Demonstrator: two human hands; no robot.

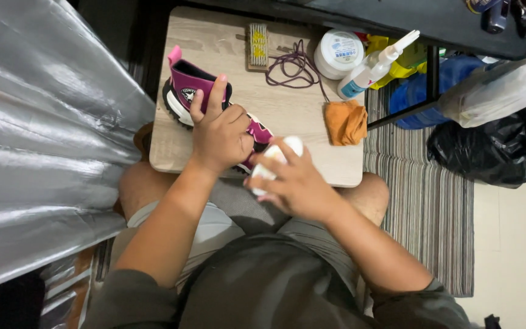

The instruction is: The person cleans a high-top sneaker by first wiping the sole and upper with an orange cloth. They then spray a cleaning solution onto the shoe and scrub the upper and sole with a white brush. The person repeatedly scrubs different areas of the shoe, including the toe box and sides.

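Observation:
A magenta high-top shoe (191, 91) with a white and black sole lies on a small wooden table (226, 42) over my knees. My left hand (219, 131) grips the shoe across its middle, index finger stretched up along the ankle. My right hand (293, 180) holds a small white object (276, 153), rounded like a sponge or bottle, pressed against the shoe's toe end. The toe is mostly hidden behind both hands.
On the table lie a wooden brush (257, 46), a coiled purple shoelace (293, 66), a white round tub (338, 53), a white spray bottle (374, 66) and an orange cloth (346, 122). A silver sheet (38, 134) hangs left. Black bags (494, 149) and a striped rug (424, 201) sit right.

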